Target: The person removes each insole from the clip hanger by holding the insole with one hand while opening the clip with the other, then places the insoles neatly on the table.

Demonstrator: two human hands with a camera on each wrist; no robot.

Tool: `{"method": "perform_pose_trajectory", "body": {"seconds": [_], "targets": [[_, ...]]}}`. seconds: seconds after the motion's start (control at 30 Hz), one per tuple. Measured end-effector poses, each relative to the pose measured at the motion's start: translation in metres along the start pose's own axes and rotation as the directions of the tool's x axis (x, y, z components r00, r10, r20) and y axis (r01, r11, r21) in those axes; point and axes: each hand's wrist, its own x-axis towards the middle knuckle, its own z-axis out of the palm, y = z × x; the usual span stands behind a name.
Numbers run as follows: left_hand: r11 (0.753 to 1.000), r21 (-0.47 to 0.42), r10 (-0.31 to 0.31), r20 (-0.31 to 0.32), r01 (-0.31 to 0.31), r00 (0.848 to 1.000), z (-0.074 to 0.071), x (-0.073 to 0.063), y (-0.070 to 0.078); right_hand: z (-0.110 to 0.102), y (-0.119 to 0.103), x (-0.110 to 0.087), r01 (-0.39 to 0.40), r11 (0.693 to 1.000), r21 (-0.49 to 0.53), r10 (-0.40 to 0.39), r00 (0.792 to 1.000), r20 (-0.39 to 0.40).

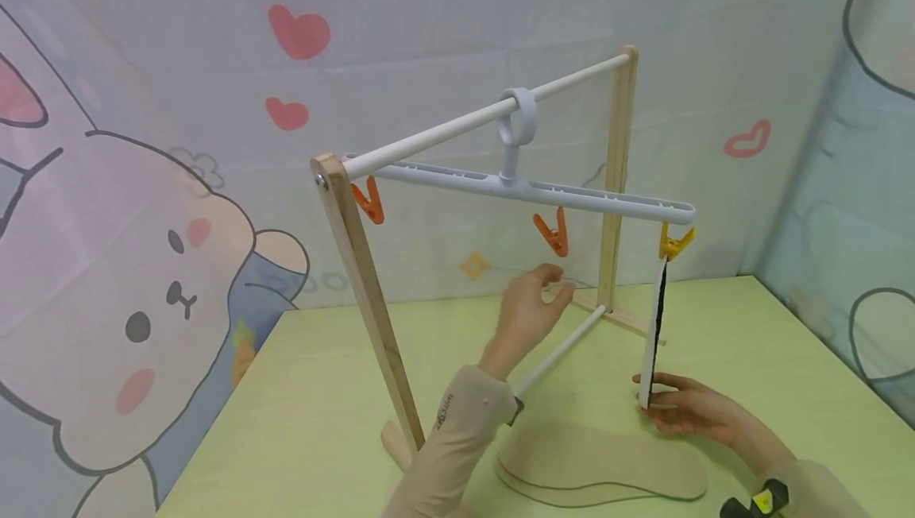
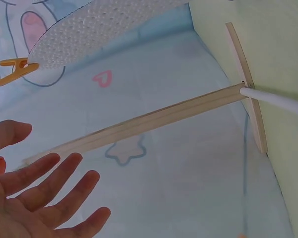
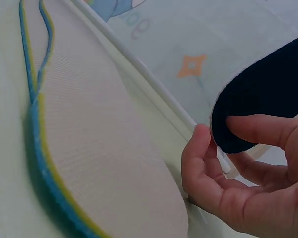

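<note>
An insole (image 1: 654,335) hangs edge-on from a yellow clip (image 1: 670,245) at the right end of a white hanger bar (image 1: 457,181). My right hand (image 1: 696,413) pinches its lower end between thumb and fingers. In the right wrist view the insole's dark side (image 3: 270,89) faces the camera; the left wrist view shows its pale, bumpy side (image 2: 109,32). My left hand (image 1: 527,310) is raised just below an orange clip (image 1: 561,241), fingers spread and holding nothing. Another orange clip (image 1: 371,204) hangs near the bar's left end.
Two beige insoles (image 1: 600,462) lie overlapped on the table (image 1: 286,423) in front of me. The hanger's ring (image 1: 527,117) loops around the white rail (image 1: 436,135) of a wooden rack. Its posts (image 1: 372,303) stand left and right, with a white rod (image 1: 561,349) low between them.
</note>
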Motion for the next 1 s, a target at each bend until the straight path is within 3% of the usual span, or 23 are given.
{"method": "perform_pose_trajectory", "body": {"seconds": [0.13,0.33,0.6,0.83,1.0], "targets": [[0.998,-0.013,0.064,0.052,-0.063,0.997,0.002,0.002,0.006,0.002,0.001,-0.002,-0.016,0.999,-0.050,0.014,0.999,-0.038],[0.995,-0.033,0.101,0.123,-0.098,0.987,0.002,0.002,0.020,0.009,0.001,-0.006,-0.025,0.993,-0.113,0.018,0.998,-0.066],[0.992,-0.061,0.119,0.212,-0.108,0.970,0.003,0.000,0.036,0.014,0.006,-0.007,-0.011,0.989,-0.146,-0.003,0.995,-0.096],[0.985,-0.113,0.159,0.301,-0.131,0.940,0.007,-0.004,0.045,0.019,0.009,-0.007,-0.004,0.991,-0.131,-0.006,0.997,-0.076],[0.979,-0.147,0.180,0.319,-0.140,0.930,0.010,-0.006,0.057,0.023,0.008,-0.009,0.006,0.987,-0.162,-0.018,0.997,-0.074]]}}
